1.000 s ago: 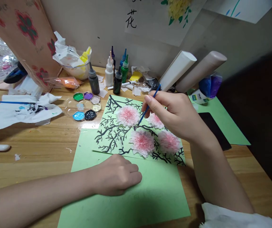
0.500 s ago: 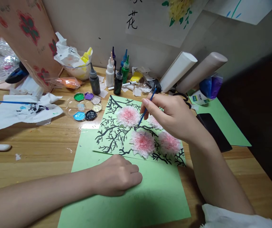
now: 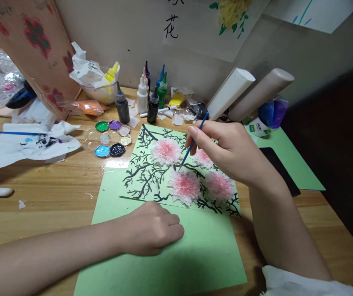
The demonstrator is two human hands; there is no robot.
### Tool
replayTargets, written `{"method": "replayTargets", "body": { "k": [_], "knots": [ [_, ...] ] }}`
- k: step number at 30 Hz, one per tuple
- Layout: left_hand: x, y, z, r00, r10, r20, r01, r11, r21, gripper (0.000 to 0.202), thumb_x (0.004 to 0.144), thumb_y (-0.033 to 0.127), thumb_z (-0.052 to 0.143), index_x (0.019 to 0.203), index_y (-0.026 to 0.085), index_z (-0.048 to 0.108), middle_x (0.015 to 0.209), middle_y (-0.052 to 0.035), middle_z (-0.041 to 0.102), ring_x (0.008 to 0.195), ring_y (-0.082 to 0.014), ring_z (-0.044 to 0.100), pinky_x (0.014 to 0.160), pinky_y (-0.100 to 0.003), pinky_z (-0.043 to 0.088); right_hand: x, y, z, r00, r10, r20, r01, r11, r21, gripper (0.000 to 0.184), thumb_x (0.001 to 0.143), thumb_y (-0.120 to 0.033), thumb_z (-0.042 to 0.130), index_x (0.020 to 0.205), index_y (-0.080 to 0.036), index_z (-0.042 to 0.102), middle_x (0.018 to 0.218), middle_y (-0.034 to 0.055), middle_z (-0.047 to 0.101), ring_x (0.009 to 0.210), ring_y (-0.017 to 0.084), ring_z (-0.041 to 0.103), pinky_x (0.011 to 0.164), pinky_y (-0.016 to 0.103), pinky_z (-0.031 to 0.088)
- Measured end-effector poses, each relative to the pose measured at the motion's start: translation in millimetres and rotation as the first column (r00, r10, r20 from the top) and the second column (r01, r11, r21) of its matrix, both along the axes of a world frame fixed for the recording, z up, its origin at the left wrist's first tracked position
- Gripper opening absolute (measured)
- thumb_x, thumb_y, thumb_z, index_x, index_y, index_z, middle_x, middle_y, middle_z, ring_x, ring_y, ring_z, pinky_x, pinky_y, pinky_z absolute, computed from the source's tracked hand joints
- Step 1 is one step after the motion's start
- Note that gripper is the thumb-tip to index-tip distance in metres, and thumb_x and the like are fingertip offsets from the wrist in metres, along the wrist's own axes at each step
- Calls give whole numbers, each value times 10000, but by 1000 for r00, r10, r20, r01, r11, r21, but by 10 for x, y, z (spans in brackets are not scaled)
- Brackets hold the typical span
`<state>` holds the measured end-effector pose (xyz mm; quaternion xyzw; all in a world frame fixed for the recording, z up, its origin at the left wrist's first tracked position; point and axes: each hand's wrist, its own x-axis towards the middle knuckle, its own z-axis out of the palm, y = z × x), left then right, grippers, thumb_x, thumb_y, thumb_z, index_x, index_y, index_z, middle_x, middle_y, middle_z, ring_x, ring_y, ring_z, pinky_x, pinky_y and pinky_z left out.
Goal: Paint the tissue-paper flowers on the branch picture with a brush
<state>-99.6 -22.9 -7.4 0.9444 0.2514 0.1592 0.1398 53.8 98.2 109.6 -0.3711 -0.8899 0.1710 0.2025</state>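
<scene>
My right hand (image 3: pixel 222 148) pinches a thin blue paintbrush (image 3: pixel 191 144) between thumb and fingers. The brush slants down, its tip at the black painted branches between two pink-and-white paper flowers (image 3: pixel 166 151). These flowers, several in all, sit on a light green card (image 3: pixel 145 172) covered in black branches. My left hand (image 3: pixel 153 228) rests in a loose fist on the plain green sheet (image 3: pixel 204 255), just below the card. Nothing shows in its curled fingers, though the palm side is hidden.
Left of the card lies a paint palette (image 3: pixel 102 151) with several filled wells. A stained tissue (image 3: pixel 34 142) holds another blue brush. Paint bottles (image 3: pixel 142 98) stand behind, beside a tissue-filled bowl (image 3: pixel 102 92). A black phone-like slab (image 3: pixel 282 172) and a glue bottle (image 3: pixel 258 127) are on the right.
My right hand has shifted slightly to the right with the paintbrush, and the brush tip has moved a little right along the branch. My left hand stays in place.
</scene>
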Motion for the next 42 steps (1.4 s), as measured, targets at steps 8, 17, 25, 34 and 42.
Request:
{"method": "replayTargets", "body": {
  "k": [8, 17, 25, 34, 42],
  "knots": [
    [12, -10, -7, 1000, 4, 10, -4, 1000, -8, 158, 733, 60, 455, 655, 197, 434, 615, 13, 517, 487, -134, 400, 420, -309, 268, -40, -25, -74, 978, -7, -208, 4, 1000, -18, 288, 935, -323, 423, 773, -208, 631, 790, 18, 649, 710, 139, 585, 628, 274, 418],
    [-2, -21, -51, 999, 9, 35, -8, 1000, -22, 130, 644, 84, 514, 659, 194, 445, 646, 33, 542, 500, -121, 386, 411, -306, 237, -411, -286, -237, 949, 137, -283, -181, 974, -135, 231, 931, -225, 427, 1016, -195, 640, 1020, 22, 690, 963, 148, 614, 833, 292, 458],
    [27, 11, -111, 994, -32, 109, 24, 997, 77, 91, 633, 97, 523, 633, 183, 493, 602, 2, 533, 534, -141, 363, 453, -311, 222, -728, -452, -424, 943, 287, -168, -314, 934, -169, 326, 954, -223, 354, 1190, -154, 568, 1163, 46, 657, 1056, 167, 569, 908, 326, 452],
    [22, 43, -78, 992, -79, 99, 68, 992, 107, 72, 639, 101, 520, 635, 171, 537, 612, -21, 543, 550, -149, 358, 479, -318, 218, -757, -480, -510, 944, 314, -104, -328, 929, -171, 365, 964, -255, 314, 1227, -136, 536, 1157, 68, 650, 1040, 191, 554, 882, 357, 469],
    [4, -1, -97, 998, -27, 49, 25, 999, 28, 90, 683, 127, 536, 655, 192, 482, 632, 7, 559, 541, -140, 417, 440, -314, 226, -601, -424, -252, 947, 268, -177, -281, 958, -52, 308, 948, -235, 360, 1171, -181, 565, 1125, 59, 664, 1023, 189, 573, 866, 347, 464]
  ]
}}
